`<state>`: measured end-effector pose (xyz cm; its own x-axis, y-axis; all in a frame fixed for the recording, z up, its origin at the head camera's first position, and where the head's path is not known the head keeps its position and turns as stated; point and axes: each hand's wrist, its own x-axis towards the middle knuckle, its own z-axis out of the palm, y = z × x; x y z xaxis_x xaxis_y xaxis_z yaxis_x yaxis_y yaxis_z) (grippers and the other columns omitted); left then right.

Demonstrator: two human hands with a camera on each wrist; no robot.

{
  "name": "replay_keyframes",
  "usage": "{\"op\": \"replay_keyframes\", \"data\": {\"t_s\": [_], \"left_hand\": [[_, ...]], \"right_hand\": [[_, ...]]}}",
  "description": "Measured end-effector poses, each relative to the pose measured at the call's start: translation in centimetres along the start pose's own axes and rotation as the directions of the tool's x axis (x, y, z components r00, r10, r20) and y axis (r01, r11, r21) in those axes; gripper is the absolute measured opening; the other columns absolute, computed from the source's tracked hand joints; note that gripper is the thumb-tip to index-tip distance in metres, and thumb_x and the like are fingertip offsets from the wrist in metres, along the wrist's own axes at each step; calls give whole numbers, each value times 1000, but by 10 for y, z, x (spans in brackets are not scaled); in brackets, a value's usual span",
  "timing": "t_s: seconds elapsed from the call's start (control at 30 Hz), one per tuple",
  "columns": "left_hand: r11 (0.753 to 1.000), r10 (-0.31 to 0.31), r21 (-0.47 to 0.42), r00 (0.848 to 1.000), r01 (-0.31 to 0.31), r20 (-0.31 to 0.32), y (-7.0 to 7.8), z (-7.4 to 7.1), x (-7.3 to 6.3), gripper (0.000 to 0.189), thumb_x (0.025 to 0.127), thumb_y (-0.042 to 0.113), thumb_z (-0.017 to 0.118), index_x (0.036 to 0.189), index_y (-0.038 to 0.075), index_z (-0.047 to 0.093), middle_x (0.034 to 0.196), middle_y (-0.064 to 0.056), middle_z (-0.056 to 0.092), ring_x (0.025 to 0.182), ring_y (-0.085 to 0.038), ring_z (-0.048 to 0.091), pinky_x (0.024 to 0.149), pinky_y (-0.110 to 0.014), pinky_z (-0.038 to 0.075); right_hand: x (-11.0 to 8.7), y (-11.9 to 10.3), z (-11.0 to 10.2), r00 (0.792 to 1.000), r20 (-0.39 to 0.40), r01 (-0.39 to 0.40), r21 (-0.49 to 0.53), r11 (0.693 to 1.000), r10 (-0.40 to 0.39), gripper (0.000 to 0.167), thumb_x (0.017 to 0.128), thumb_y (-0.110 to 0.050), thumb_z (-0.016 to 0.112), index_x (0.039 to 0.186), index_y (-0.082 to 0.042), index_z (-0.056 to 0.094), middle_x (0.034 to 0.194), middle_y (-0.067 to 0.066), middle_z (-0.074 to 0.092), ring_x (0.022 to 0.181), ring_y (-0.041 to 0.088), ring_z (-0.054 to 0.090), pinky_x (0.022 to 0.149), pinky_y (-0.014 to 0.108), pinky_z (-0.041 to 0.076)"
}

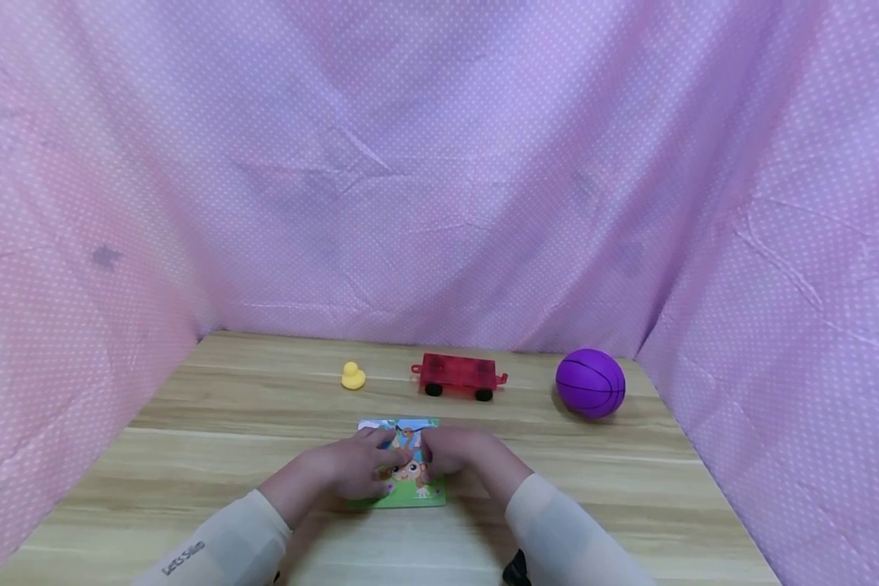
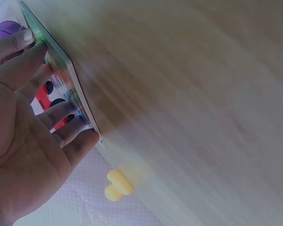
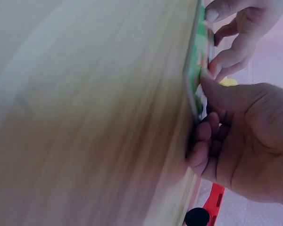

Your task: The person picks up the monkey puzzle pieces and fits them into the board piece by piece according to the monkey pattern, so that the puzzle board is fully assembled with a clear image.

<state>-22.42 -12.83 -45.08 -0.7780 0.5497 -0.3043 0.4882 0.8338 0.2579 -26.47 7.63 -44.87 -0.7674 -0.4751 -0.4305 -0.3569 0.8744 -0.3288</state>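
Observation:
A flat picture board (image 1: 428,495) with a cartoon monkey on a green and blue ground lies on the wooden table in front of the person. The left hand (image 1: 356,466) rests over its left part, fingers spread and fingertips on the picture; the left wrist view shows the palm (image 2: 26,136) raised off it. At the board's right side is the right hand (image 1: 450,450). In the right wrist view its thumb (image 3: 214,89) lies on the face of the board, while the other fingers (image 3: 203,141) curl beside the right edge. Both hands hide parts of the picture.
Behind the board stand a yellow rubber duck (image 1: 352,377) and a red toy wagon (image 1: 458,373) with black wheels. A purple ball (image 1: 590,383) with black lines sits at the back right. Pink dotted cloth (image 1: 439,203) hangs around the table (image 1: 227,423).

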Motion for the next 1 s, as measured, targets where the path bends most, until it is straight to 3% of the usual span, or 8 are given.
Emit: {"op": "replay_keyframes", "data": {"t_s": [0.07, 0.17, 0.3, 0.37, 0.5, 0.6, 0.77, 1.0], "left_hand": [[1000, 8, 0, 1000, -8, -4, 0, 0, 0, 51, 94, 44, 61, 144, 41, 48, 160, -7, 29, 147, -35, 24, 111, -61, 33], [1000, 17, 9, 1000, -17, -9, 1, -1, 0, 52, 94, 44, 61, 144, 40, 48, 159, -7, 30, 147, -36, 25, 111, -60, 34], [999, 26, 24, 999, -26, -22, 1, 0, 1, 55, 94, 45, 61, 146, 36, 46, 159, -7, 31, 146, -36, 27, 112, -59, 34], [1000, 15, 23, 999, -15, -33, 1, 0, 3, 60, 93, 46, 63, 148, 29, 45, 157, -7, 33, 146, -35, 28, 113, -56, 34], [1000, -27, 13, 999, 28, -34, 0, 0, 6, 70, 91, 50, 64, 149, 17, 42, 156, -4, 36, 145, -31, 30, 115, -52, 34], [999, -35, 23, 999, 35, -23, 0, 1, 6, 72, 91, 52, 62, 149, 16, 41, 157, -4, 35, 146, -31, 30, 115, -52, 34], [999, -21, 43, 1000, 21, -19, 0, 1, 6, 71, 91, 53, 61, 149, 17, 43, 158, -4, 33, 146, -31, 29, 114, -52, 34], [1000, -9, 24, 1000, 9, -19, -2, 0, 6, 71, 91, 52, 64, 149, 16, 44, 157, -5, 35, 146, -31, 29, 115, -52, 34]], "right_hand": [[-5, 1, 4, 999, -40, 35, -25, 999, -36, 19, 89, -25, 73, 99, -18, 59, 88, -4, 58, 81, 14, 53, 80, 32, 50], [-15, -1, 14, 978, -143, 118, -227, 967, -153, 14, 92, -27, 68, 101, -20, 60, 90, -4, 57, 82, 13, 53, 73, 30, 49], [-34, -5, 30, 923, -225, 146, -546, 825, -313, 24, 95, -35, 62, 116, -23, 64, 108, -2, 61, 99, 15, 56, 79, 33, 51], [-45, -7, 35, 927, -188, 147, -613, 777, -324, 40, 96, -43, 58, 129, -21, 61, 126, 0, 60, 116, 18, 55, 90, 37, 52], [-62, -9, 39, 966, -69, 161, -595, 787, -250, 79, 89, -68, 52, 148, -16, 44, 154, 4, 41, 142, 22, 38, 108, 39, 44], [-70, -10, 42, 979, -19, 152, -588, 795, -201, 99, 81, -81, 47, 155, -17, 31, 162, 4, 27, 149, 23, 25, 114, 41, 38], [-80, -18, 45, 986, 13, 140, -594, 792, -165, 105, 77, -85, 47, 154, -15, 33, 160, 2, 30, 147, 21, 29, 113, 38, 39], [-60, -18, 30, 991, 13, 124, -495, 860, -135, 101, 80, -85, 36, 153, -15, 36, 160, 2, 31, 148, 23, 29, 116, 43, 34]]}}
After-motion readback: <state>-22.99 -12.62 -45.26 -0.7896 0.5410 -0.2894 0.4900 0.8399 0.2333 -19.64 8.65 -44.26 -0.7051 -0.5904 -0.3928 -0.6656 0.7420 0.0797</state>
